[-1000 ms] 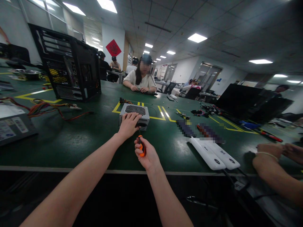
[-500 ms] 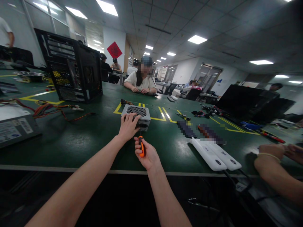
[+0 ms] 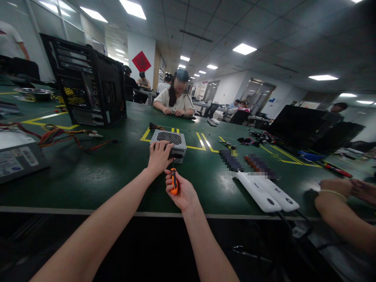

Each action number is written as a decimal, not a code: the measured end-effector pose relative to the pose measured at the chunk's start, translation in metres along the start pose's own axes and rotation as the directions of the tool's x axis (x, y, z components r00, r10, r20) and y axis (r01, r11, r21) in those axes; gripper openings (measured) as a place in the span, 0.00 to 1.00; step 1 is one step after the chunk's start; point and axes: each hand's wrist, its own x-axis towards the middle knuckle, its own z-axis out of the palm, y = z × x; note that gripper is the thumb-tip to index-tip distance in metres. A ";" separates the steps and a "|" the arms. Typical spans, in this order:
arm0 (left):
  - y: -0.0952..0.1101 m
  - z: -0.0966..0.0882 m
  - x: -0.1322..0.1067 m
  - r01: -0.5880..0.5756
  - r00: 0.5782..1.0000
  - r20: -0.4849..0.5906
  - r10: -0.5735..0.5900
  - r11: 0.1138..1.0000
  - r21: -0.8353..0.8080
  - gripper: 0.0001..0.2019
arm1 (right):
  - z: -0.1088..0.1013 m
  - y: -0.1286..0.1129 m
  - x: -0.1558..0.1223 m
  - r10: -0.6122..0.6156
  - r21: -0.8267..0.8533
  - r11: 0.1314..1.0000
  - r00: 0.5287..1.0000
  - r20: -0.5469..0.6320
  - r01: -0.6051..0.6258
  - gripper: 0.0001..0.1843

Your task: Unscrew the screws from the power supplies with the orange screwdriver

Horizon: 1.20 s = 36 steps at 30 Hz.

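Note:
A small grey computer power supply (image 3: 179, 141) with a perforated top panel sits on the green table. My left hand (image 3: 159, 156) grips its near left corner, fingers lying over the top edge and the near face. In my right hand (image 3: 182, 192) is an orange-and-black screwdriver (image 3: 174, 182), its handle held between thumb and fingers. The shaft points up and away at the near face of the power supply. Its tip is too small and dark to tell whether it touches a screw.
A black computer case (image 3: 88, 84) stands at the back left. A larger power supply (image 3: 17, 156) with coloured cables (image 3: 55, 135) lies at left. On the right are two white devices (image 3: 258, 192), black monitors (image 3: 305, 127) and another person's hands (image 3: 336, 188). A person (image 3: 176, 98) sits opposite.
The screwdriver handle has turned a little and shifted slightly left in my right hand. My left hand stays in place on the power supply.

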 end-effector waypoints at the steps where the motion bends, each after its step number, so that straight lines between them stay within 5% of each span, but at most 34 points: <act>1: 0.000 0.000 0.000 0.000 1.000 -0.001 0.000 1.000 -0.001 0.25 | 0.000 0.000 0.001 -0.019 -0.004 1.000 1.000 -0.005 0.019 0.15; 7: 0.000 0.000 -0.001 -0.014 1.000 -0.006 0.014 1.000 -0.017 0.25 | 0.000 0.005 0.002 -0.166 -0.042 0.986 0.983 -0.080 0.163 0.11; 17: 0.002 0.004 0.000 -0.002 1.000 -0.026 0.003 1.000 0.020 0.28 | 0.000 0.001 0.000 -0.005 -0.005 1.000 1.000 0.002 0.005 0.16; 26: 0.003 0.003 0.000 0.004 1.000 -0.017 -0.004 1.000 -0.009 0.25 | -0.001 0.008 0.004 -0.192 -0.085 0.979 0.979 -0.067 0.186 0.08; 30: 0.003 0.003 0.000 -0.001 0.999 -0.033 0.001 1.000 0.003 0.25 | 0.001 0.006 0.002 -0.163 -0.048 0.986 0.983 -0.083 0.159 0.09; 36: 0.003 0.004 0.001 0.016 1.000 -0.019 -0.016 1.000 0.000 0.25 | 0.001 0.000 -0.003 0.038 -0.013 0.999 0.999 -0.039 -0.038 0.12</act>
